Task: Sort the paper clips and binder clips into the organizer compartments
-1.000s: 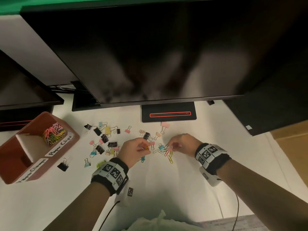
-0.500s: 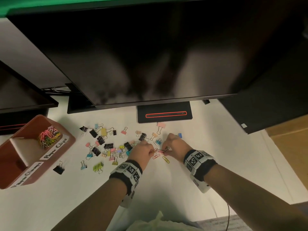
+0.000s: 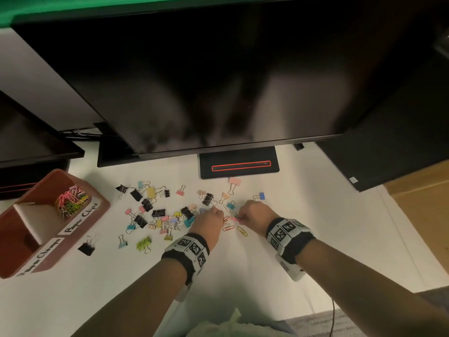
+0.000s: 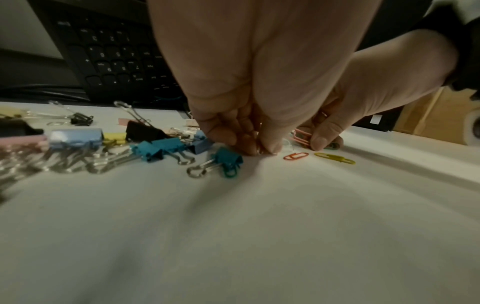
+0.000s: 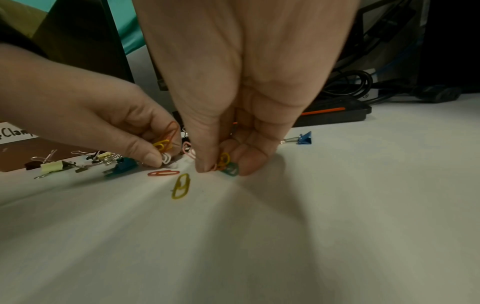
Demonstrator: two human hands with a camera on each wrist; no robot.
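Several coloured binder clips (image 3: pixel 158 212) lie scattered on the white table. Both hands work side by side at the scatter's right end. My left hand (image 3: pixel 211 218) pinches a bunch of paper clips (image 5: pixel 166 142), orange, yellow and white, fingertips down on the table. My right hand (image 3: pixel 252 215) pinches several paper clips (image 5: pixel 224 163) too, yellow, pink and green. An orange paper clip (image 3: pixel 228 228) and a yellow paper clip (image 3: pixel 242 231) lie loose just in front of the hands. The brown organizer (image 3: pixel 14 239) stands at the far left, its far compartment holding a heap of paper clips (image 3: pixel 70 201).
A large monitor (image 3: pixel 218 81) overhangs the far side of the table, its stand base (image 3: pixel 239 164) just behind the clips. A keyboard (image 4: pixel 111 55) lies behind the scatter on the left. A lone black binder clip (image 3: pixel 87 248) sits near the organizer's front.
Both hands have stayed together over the same patch, picking at paper clips. The left hand has closed in toward the right one, leaving binder clips that it covered now showing.
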